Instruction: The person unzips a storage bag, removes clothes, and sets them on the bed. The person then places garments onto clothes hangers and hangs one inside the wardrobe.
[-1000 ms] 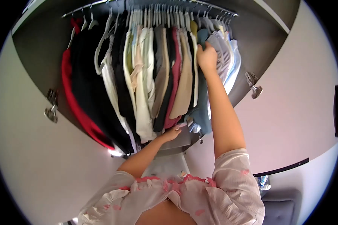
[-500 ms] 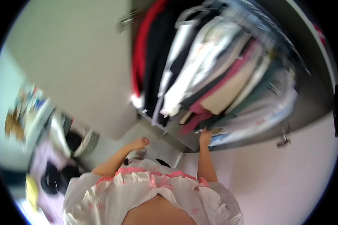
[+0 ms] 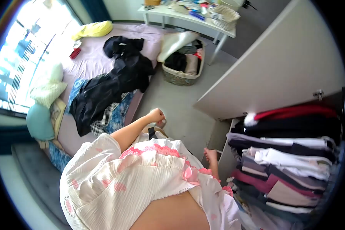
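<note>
My left hand (image 3: pixel 156 115) hangs in front of me over the grey floor, fingers curled into a loose fist with nothing showing in it. My right hand (image 3: pixel 211 155) is beside the open wardrobe, just left of its edge; its fingers are curled in and no object shows in them. Closest to the right hand is the row of hanging clothes (image 3: pixel 291 161) in white, black, maroon and beige. A red garment with white fluffy trim (image 3: pixel 295 112) hangs at the far end of that row.
The open wardrobe door (image 3: pixel 272 73) stands at the right. A bed (image 3: pixel 90 57) on the left carries black clothes (image 3: pixel 99 92), a blue patterned cloth (image 3: pixel 120 115) and pillows. A laundry basket (image 3: pixel 182 79) stands on the floor below a cluttered white table (image 3: pixel 172 14).
My view has swung left from the wardrobe toward the bed and basket. My right hand has come away from the lower edge of the hanging clothes. The left hand stays loosely closed.
</note>
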`<state>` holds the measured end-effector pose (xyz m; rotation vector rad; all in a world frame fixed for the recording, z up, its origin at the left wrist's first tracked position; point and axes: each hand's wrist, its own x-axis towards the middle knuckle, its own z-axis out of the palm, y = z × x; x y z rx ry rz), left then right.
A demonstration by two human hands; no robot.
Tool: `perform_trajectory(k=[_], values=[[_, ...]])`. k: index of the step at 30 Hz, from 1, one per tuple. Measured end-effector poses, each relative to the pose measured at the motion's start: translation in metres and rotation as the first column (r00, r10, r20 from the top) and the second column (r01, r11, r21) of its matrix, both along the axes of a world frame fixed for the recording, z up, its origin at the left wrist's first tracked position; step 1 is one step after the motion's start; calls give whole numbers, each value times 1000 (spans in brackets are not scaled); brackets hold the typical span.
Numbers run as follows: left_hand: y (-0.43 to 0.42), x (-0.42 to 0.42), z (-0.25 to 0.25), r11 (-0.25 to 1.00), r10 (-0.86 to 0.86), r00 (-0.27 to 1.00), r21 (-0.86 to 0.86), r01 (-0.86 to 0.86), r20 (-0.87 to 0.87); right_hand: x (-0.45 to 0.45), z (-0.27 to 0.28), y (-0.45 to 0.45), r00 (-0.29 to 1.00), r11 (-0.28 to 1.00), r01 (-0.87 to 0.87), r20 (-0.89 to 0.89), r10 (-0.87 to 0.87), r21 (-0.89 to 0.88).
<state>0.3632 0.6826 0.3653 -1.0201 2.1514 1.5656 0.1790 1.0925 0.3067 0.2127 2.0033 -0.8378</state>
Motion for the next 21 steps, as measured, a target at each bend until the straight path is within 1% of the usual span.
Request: perform_trajectory(k=[2,5,8,9,11,12,13,14,15,16,17,18,19,20,21], values=[[-16,27,7,991,101,994,-86,-98,35,-23,15,-26,999,998,25,-40,-23,49],[-42,62,2,940,305,952,-169,-298,17,-45,17,-62,989,989,-16,-141,37,150],[-74,92,-11,860,507,859,-99,-500,64,-49,10,-96,960,980,-37,-264,89,195],[-86,105,-31,843,530,848,-105,-528,-10,-46,6,-109,959,973,-40,-263,101,227],[-113,129,-40,794,606,795,-95,-600,38,-37,-4,-137,958,956,-49,-257,126,288],[-125,140,-44,767,641,764,-89,-636,65,-30,-15,-152,953,957,-67,-265,145,284],[-138,150,-36,735,677,727,-61,-675,112,-25,-42,-162,948,957,-83,-275,162,280],[-152,165,-53,697,717,691,-63,-714,92,-20,-55,-174,943,957,-97,-283,177,275],[-166,179,-60,678,735,671,-115,-726,100,-12,-59,-195,941,934,-160,-238,243,320],[-180,192,-67,659,752,651,-167,-733,107,3,-47,-224,943,941,-177,-224,247,289],[-196,209,-79,622,783,609,-178,-763,126,9,-46,-250,908,910,-265,-235,347,319],[-209,223,-91,549,836,531,-210,-809,139,16,-47,-274,864,870,-348,-242,442,349],[-222,236,-101,440,898,421,-206,-874,129,27,-32,-305,838,859,-373,-271,474,349],[-234,249,-107,324,945,305,-205,-924,117,41,1,-340,811,849,-398,-299,502,348],[-246,261,-110,271,961,275,-244,-931,19,52,20,-367,783,838,-421,-328,529,346]])
